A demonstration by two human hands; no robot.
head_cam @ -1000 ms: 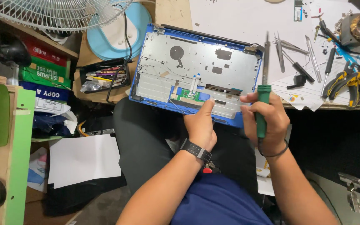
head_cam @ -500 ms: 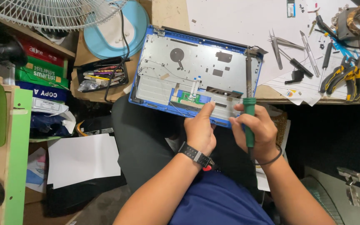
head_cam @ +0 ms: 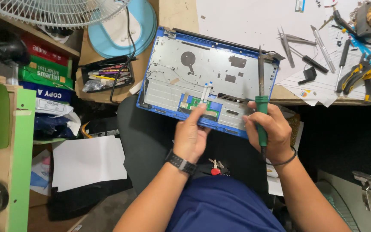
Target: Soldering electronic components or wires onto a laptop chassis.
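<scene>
Blue-framed and bare silver inside, an opened laptop shell (head_cam: pixel 207 79) lies tilted over the bench's (head_cam: pixel 181 17) front edge, its near side hanging past the edge toward the person's lap. The left hand (head_cam: pixel 190 135) presses its fingertips (head_cam: pixel 202 112) against the shell's near rim beside a small green circuit board (head_cam: pixel 196 103). The right hand (head_cam: pixel 269 131) is closed around the green handle of a soldering iron (head_cam: pixel 261 99), held upright with its tip over the shell's right side. Pliers (head_cam: pixel 366 77) and tweezers (head_cam: pixel 285 45) lie toward the bench's right end.

Bright overhead light, sharp focus; dim under desk, slight edge distortion.
</scene>
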